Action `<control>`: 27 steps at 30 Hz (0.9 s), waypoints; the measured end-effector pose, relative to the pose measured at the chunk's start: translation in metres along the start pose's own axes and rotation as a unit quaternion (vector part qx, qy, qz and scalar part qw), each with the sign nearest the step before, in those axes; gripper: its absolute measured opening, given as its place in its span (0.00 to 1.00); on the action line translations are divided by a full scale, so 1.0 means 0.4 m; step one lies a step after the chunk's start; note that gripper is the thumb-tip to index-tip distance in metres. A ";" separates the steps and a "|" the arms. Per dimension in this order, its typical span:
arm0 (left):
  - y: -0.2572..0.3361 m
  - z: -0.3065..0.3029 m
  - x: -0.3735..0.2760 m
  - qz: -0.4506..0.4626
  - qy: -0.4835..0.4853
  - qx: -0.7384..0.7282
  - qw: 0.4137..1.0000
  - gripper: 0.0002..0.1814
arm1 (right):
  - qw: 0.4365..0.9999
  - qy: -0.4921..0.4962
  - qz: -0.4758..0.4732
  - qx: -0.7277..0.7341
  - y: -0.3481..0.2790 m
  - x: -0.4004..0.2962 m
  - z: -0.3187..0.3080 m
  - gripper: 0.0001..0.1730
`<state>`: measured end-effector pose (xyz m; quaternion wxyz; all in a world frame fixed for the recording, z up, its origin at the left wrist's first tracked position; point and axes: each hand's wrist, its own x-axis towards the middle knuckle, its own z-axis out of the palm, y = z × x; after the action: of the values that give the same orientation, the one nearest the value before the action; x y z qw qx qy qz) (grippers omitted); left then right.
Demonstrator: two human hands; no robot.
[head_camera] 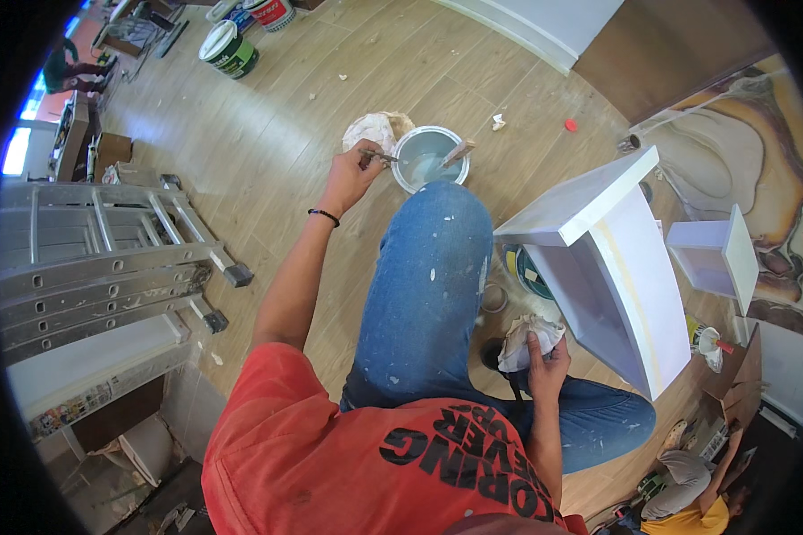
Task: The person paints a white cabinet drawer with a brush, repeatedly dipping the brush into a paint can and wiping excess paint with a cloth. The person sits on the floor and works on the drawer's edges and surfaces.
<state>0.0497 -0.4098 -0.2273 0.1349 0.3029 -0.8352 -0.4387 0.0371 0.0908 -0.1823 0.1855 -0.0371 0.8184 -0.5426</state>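
Observation:
My left hand (356, 175) pinches a thin, dark stick-like tool (379, 156) over the left rim of a white bucket (465, 175). What kind of tool it is cannot be made out. Pale, greyish liquid lies in the bucket, and a flat wooden piece (458, 153) leans inside against the right rim. Just behind my left hand, a crumpled whitish cloth or plastic (373, 128) rests on the floor. Low beside my bent legs, my right hand (547, 364) grips a crumpled white rag (530, 338). My raised, paint-spotted knee (441, 221) is close to the bucket.
A white box-shaped cabinet (642, 294) stands at right, partly hiding a paint tub (532, 271). A smaller white unit (702, 247) is beyond it. An aluminium ladder (114, 267) occupies the left. Paint buckets (227, 50) stand farther off. Another person (692, 481) sits at lower right.

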 end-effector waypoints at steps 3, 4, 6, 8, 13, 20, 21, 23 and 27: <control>0.010 -0.023 -0.018 0.002 -0.016 0.034 0.999 0.13 | 1.000 0.000 0.001 -0.005 0.006 -0.001 -0.003 0.16; 0.012 -0.029 -0.023 0.004 -0.021 0.038 0.999 0.13 | 1.000 0.001 0.003 -0.004 0.008 -0.001 -0.003 0.16; 0.030 -0.041 -0.036 0.026 -0.024 0.040 0.999 0.13 | 1.000 0.002 0.007 0.008 0.011 -0.001 -0.003 0.16; 0.045 -0.052 -0.045 0.043 -0.021 0.048 0.998 0.12 | 1.000 0.000 0.013 0.015 0.014 -0.002 -0.004 0.16; 0.058 -0.059 -0.045 0.071 0.020 0.072 0.995 0.11 | 1.000 -0.007 0.019 0.011 0.021 0.000 -0.005 0.16; -0.050 0.021 -0.001 -0.024 0.081 -0.067 0.994 0.11 | 1.000 -0.005 0.018 0.010 0.003 0.000 -0.004 0.16; -0.057 0.021 -0.004 -0.027 0.085 -0.051 0.995 0.11 | 1.000 -0.003 0.012 0.010 0.002 -0.001 -0.004 0.16; -0.071 0.016 -0.008 -0.033 0.090 -0.038 0.995 0.11 | 1.000 0.003 0.005 0.003 -0.003 -0.002 -0.003 0.16; -0.019 -0.021 -0.041 -0.041 0.119 -0.113 0.986 0.11 | 1.000 0.008 0.010 -0.009 -0.002 -0.001 -0.001 0.16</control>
<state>0.0697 -0.4082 -0.2280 0.2486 0.3693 -0.7454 -0.4961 0.0373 0.0909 -0.1813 0.1840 -0.0265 0.8252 -0.5334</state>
